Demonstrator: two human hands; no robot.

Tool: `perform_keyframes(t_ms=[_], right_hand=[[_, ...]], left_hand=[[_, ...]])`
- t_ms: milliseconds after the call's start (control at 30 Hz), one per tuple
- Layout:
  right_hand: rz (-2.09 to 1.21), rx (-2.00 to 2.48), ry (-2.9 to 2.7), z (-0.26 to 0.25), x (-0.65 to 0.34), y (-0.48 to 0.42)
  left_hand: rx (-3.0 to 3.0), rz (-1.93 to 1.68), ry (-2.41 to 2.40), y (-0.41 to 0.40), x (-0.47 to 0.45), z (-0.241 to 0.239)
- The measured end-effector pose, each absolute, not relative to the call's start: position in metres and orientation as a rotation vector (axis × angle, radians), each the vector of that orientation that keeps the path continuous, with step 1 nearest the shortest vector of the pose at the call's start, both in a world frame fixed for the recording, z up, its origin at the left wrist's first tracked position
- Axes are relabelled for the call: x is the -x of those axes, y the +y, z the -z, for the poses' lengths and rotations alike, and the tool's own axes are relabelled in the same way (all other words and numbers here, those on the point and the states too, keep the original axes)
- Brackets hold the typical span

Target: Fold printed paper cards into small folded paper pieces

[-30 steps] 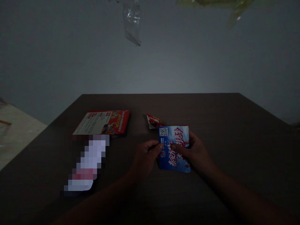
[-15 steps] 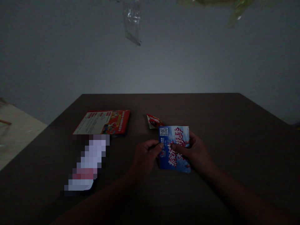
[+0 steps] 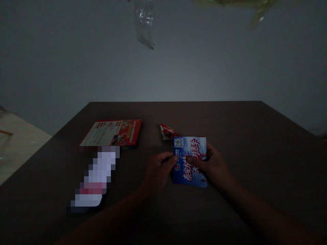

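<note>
A dim grey wall (image 3: pixel 163 75) stands behind the dark table (image 3: pixel 255 136), over which I view both hands from afar. The left hand (image 3: pixel 159 170) is nearly closed, thumb and finger pinching the near-side left edge of a blue card (image 3: pixel 189 173); the right hand (image 3: pixel 217 166) is partly curled, thumb across the card's front, its other fingers mostly hidden behind. The card thus sits between the hands. Just beyond it lies a folded red paper (image 3: pixel 168 132), partly covered; I judge that pushing the card forward could knock it. Uneven thumb pressure could, I think, crease the card, and a loosened left pinch could let it swing. Left of the left hand lies a red booklet (image 3: pixel 127 132).
</note>
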State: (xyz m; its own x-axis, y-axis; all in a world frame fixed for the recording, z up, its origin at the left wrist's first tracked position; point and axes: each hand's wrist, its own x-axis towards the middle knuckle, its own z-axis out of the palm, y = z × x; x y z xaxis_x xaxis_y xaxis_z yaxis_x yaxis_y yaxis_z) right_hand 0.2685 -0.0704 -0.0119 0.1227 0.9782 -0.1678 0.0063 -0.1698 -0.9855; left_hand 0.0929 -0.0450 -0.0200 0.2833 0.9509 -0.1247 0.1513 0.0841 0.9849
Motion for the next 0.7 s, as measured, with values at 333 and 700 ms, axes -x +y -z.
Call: perform_keyframes(t_ms=[333, 700], right_hand=[[-1.228, 1.396, -1.039, 0.0141, -0.2685, -0.0694], [-1.217, 1.409, -1.032, 0.0101, -0.2675, -0.0711]], left_hand=[[-1.338, -0.857, 1.105, -0.0451, -0.0926, 0.0217], [-1.342, -0.868, 1.117, -0.0446, -0.0927, 0.0219]])
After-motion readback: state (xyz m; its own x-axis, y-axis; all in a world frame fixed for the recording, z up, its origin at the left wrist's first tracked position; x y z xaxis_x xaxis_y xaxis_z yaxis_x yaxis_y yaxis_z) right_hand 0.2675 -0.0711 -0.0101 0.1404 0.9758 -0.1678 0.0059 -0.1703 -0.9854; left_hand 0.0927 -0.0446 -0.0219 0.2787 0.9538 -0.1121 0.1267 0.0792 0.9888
